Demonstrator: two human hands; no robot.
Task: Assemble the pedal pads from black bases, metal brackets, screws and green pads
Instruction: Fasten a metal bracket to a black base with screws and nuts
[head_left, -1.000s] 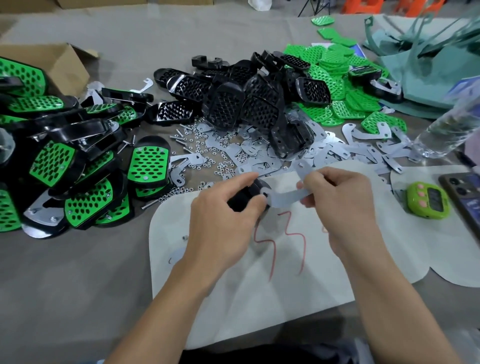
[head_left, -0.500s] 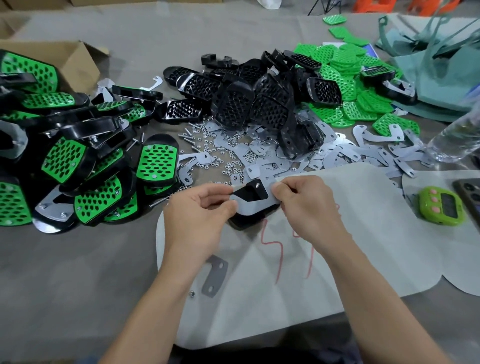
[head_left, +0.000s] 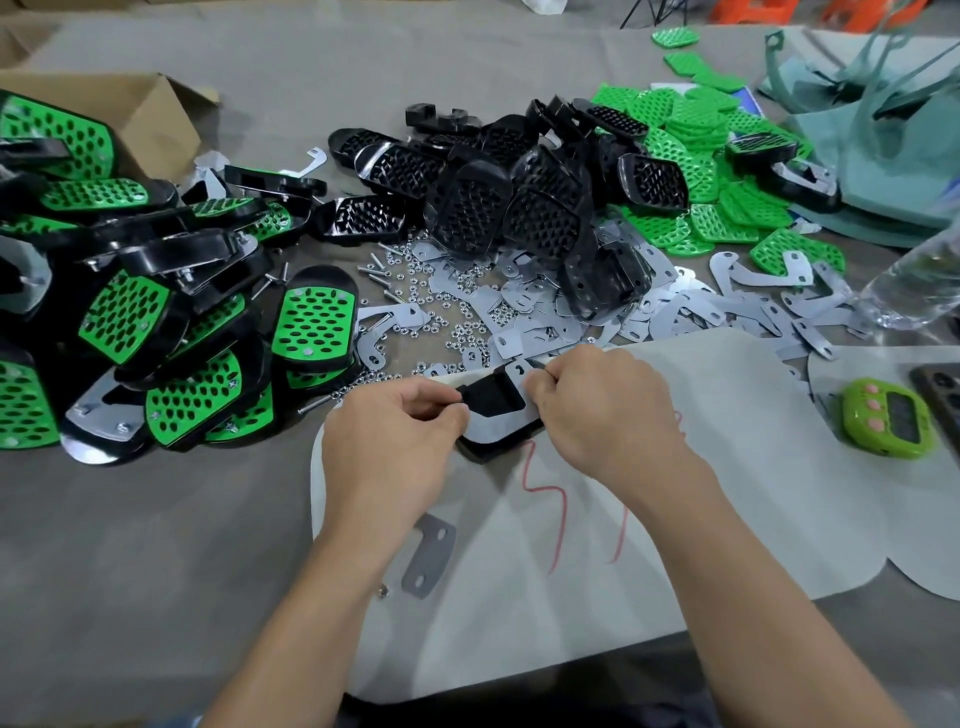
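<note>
Black base (head_left: 484, 450) with metal bracket (head_left: 493, 427) pinched between left hand (head_left: 400, 441), right hand (head_left: 605, 413).

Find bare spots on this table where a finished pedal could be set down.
Bare: grey cloth between the finished pads and left forearm; white sheet between right forearm and timer. Crowded: the middle strip of bases, brackets and nuts.

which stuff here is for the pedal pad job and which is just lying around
Job: black base held by left hand and right hand; black bases pile; metal brackets; screws; green pads; finished pads.
Lying about: green timer; phone; water bottle.
</note>
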